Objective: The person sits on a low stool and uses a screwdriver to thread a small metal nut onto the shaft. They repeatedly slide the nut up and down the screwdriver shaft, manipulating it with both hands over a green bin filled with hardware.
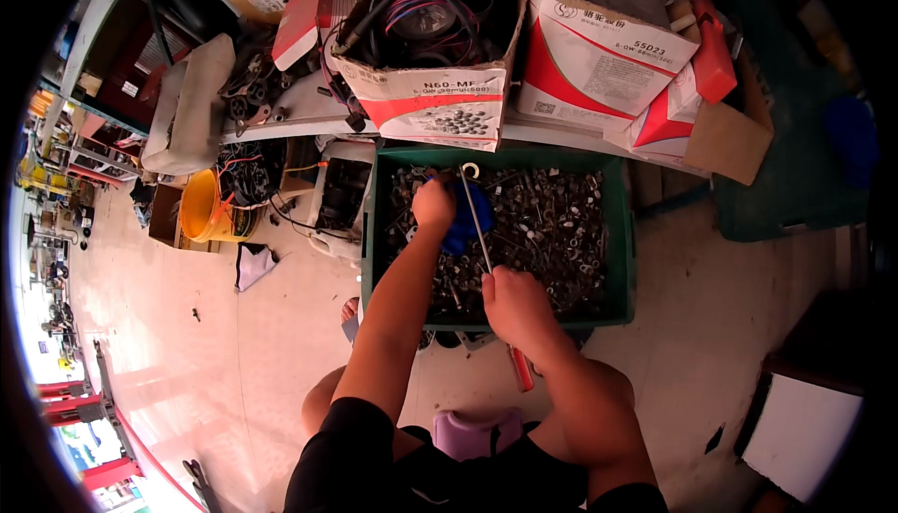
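Note:
My right hand is closed around a long screwdriver. Its thin metal shaft points away over the bin, and its red handle sticks out below my hand. Near the shaft's far end lies a pale ring. My left hand reaches into the left part of the green bin, fingers curled down; what they grip, if anything, is hidden. Right beside it is a blue object, partly covered by the hand and shaft. Loose bolts, nuts and washers fill the bin.
Beyond the bin, a shelf edge carries cardboard boxes, one box holding bundled wires. A yellow bucket stands at the left beside a cloth on the floor. A purple stool shows between my legs.

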Tool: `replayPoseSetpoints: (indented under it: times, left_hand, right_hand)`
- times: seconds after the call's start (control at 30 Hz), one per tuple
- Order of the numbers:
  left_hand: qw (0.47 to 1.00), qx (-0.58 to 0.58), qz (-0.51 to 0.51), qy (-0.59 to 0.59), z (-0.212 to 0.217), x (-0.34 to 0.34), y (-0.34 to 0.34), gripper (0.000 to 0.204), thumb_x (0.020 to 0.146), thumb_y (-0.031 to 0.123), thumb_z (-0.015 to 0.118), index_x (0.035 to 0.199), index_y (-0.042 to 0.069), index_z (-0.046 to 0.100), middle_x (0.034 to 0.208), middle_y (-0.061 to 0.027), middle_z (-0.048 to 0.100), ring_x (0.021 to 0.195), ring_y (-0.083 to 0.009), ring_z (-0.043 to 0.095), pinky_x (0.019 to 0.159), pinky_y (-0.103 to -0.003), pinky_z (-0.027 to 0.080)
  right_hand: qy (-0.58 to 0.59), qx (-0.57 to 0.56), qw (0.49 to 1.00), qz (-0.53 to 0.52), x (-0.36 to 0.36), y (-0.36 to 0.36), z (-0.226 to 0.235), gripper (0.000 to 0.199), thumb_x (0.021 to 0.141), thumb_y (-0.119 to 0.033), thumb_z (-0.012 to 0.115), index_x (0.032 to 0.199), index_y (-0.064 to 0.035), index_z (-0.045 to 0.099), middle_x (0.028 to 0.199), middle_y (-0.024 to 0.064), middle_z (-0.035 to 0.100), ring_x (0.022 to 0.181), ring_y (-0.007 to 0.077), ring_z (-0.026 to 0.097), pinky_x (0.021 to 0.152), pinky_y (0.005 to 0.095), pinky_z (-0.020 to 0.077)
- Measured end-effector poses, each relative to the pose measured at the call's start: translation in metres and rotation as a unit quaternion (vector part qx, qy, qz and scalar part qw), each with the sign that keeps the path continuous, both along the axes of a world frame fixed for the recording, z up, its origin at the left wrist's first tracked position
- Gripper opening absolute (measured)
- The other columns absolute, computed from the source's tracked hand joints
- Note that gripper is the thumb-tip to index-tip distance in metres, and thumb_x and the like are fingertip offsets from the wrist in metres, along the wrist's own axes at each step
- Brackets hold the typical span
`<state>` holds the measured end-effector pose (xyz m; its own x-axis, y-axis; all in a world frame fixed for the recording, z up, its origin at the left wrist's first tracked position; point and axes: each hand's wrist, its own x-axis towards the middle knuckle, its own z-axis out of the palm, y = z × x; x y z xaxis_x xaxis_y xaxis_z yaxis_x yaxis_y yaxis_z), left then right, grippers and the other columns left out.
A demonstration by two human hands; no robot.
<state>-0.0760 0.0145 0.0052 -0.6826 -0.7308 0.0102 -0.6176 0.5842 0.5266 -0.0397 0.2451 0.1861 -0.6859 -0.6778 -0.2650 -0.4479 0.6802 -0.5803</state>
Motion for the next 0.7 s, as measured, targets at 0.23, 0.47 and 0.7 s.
replayPoseSetpoints:
  times: [0.23,0.47,0.7]
  left_hand:
    - [0.994,0.036,0.092,-0.056,-0.015,-0.007,-0.021,0.023,0.087,0.024,0.063,0.092,0.006,0.075,0.091,-0.0230,0.072,0.088,-0.0417,0.070,0.080,-0.050,0.057]
    - [0.996,0.087,0.021,-0.021,-0.016,0.004,-0.018,0.022,0.080,0.023,0.072,0.088,0.002,0.075,0.091,-0.0229,0.072,0.084,-0.0397,0.070,0.079,-0.045,0.057]
    - [0.739,0.505,0.153,0.419,0.021,0.061,-0.032,0.009,0.087,0.016,0.072,0.086,0.009,0.066,0.065,0.0024,0.055,0.051,-0.0119,0.046,0.048,-0.030,0.036]
  right_hand:
    - [0.008,-0.012,0.999,0.030,0.016,-0.009,0.006,0.031,0.100,-0.021,0.050,0.083,0.0017,0.060,0.068,0.0242,0.066,0.067,0.0435,0.068,0.062,0.0504,0.0567]
    - [0.005,0.029,0.999,0.043,0.010,0.006,-0.002,0.025,0.094,-0.016,0.055,0.080,0.0007,0.067,0.071,0.0229,0.068,0.071,0.0416,0.070,0.066,0.0493,0.0580]
    - [0.011,0.100,0.991,0.093,0.005,0.005,0.007,0.024,0.087,-0.016,0.060,0.074,0.0008,0.072,0.079,0.0230,0.070,0.077,0.0395,0.071,0.071,0.0477,0.0589]
